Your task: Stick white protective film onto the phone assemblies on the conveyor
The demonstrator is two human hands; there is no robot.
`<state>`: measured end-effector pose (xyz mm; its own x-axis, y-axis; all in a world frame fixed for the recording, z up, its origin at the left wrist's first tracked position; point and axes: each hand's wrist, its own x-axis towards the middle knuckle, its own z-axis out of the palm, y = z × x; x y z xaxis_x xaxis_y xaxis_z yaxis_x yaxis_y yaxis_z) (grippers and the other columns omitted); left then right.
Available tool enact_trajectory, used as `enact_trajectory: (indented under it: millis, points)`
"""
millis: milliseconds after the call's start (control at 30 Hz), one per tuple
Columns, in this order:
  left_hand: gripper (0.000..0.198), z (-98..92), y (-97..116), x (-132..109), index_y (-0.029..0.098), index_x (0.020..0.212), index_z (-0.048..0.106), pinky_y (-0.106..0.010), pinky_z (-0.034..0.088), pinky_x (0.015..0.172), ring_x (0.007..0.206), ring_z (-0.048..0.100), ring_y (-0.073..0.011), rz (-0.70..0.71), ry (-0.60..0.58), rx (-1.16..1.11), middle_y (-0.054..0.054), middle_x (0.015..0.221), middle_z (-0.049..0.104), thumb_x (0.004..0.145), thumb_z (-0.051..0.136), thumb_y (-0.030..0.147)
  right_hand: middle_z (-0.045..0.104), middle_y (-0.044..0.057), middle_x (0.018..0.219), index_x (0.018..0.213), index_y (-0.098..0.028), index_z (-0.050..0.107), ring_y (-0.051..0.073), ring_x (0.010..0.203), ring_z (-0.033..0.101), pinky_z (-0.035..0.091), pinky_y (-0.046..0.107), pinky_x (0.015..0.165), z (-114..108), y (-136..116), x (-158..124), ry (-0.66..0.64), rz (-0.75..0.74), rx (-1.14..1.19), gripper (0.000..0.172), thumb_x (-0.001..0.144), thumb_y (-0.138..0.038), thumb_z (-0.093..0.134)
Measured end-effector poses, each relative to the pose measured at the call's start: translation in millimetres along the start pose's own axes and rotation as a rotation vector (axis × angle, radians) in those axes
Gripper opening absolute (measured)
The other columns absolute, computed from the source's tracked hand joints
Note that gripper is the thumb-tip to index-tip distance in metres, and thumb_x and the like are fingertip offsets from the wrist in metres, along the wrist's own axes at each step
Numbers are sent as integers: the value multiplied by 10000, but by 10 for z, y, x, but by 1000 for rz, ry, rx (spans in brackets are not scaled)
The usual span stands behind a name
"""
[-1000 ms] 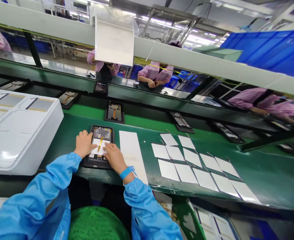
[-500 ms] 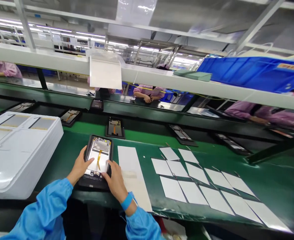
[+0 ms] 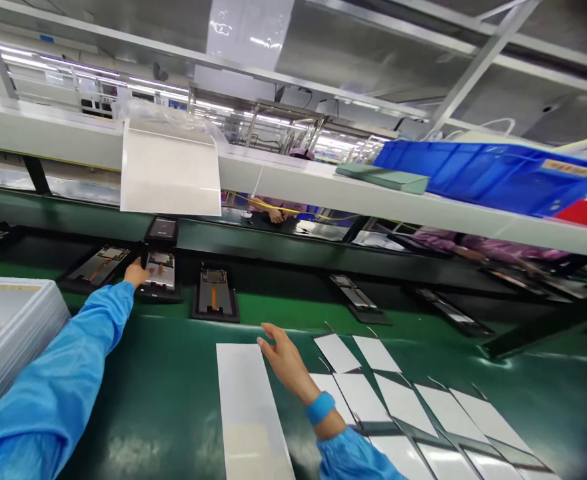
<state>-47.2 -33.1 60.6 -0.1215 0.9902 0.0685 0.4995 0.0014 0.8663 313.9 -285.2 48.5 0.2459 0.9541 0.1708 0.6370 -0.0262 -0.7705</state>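
While a white tray stack (image 3: 8, 333) waits at nine o'clock, the left hand (image 3: 136, 272) reaches to eleven, fingertips at a black tablet frame (image 3: 160, 280) on the green conveyor belt (image 3: 138, 400) — grip unclear, so square and light is best — and the right hand (image 3: 286, 365) hangs open, holding nothing, above a white film strip (image 3: 246, 400), pale sheets (image 3: 403, 407) at four.

An opened black-framed tablet (image 3: 160, 277) lies flat on the green conveyor belt (image 3: 273, 308), orange ribbon cable showing.
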Motion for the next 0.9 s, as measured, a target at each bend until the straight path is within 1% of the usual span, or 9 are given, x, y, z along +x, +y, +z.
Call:
enact_trajectory:
  millis: [133,200,300,433,500,567,667,767,900]
  points:
    - [469,592,38,-138,104,1108,656,-617,239,1102,1428,256,-466,130,-22,131,-276,1436,466,736,726,381,636,161,1302,1279,-161,600,291,1227,606,507,486,1024,429,420,498,44,108,41,478,870,-397,529]
    - [384,991,35,-329,144,1007,713,-550,155,1168,1443,262,-421,211,-85,166,-217,1451,490,728,737,407,626,178,1323,1329,-139,566,295,1255,589,477,496,1056,599,552,642,15,153,68,532,878,-415,518]
    - [382,1466,48,-566,126,1013,731,-550,18,1189,1487,144,-419,293,-210,244,-236,1494,439,793,665,431,601,186,1362,1374,-126,531,295,1280,571,459,497,1074,748,632,766,-68,164,137,598,872,-450,537]
    - [336,1641,204,-626,128,998,696,-610,-26,1169,1499,61,-428,137,-209,166,-235,1551,350,811,634,400,564,172,1413,1395,-161,521,297,1304,548,445,512,1081,755,549,847,-72,134,221,632,859,-491,579]
    - [342,1565,337,-620,122,1040,660,-618,85,1166,1485,141,-434,97,-195,104,-256,1517,391,797,655,363,532,169,1446,1418,-173,499,296,1328,523,428,513,1098,708,435,837,-48,118,231,652,867,-514,570]
    - [404,1408,464,-678,106,1138,604,-562,284,1125,1415,343,-407,69,-210,14,-276,1414,502,808,654,335,512,164,1465,1438,-189,477,298,1346,503,421,519,1102,634,277,728,-40,98,255,668,875,-538,562]
    - [470,1031,534,-979,112,1275,485,-409,507,937,1146,629,-291,26,-265,-133,-215,1212,652,870,594,326,527,153,1454,1442,-221,466,295,1337,511,450,516,1075,409,-5,288,-110,28,349,655,879,-530,589]
    - [519,520,372,-1502,147,1340,391,-340,560,802,955,698,-219,-36,-316,-232,-154,1136,684,892,572,337,535,113,1449,1419,-267,491,279,1314,528,497,475,1030,-9,-281,-426,-202,-24,340,566,905,-485,584]
    - [595,-121,-138,-2384,225,1293,433,-331,572,643,757,709,-212,-234,-324,-418,-84,1006,707,791,708,390,618,85,1331,1270,-314,624,278,1182,612,542,423,954,-517,-537,-1453,-168,37,163,371,942,-460,532]
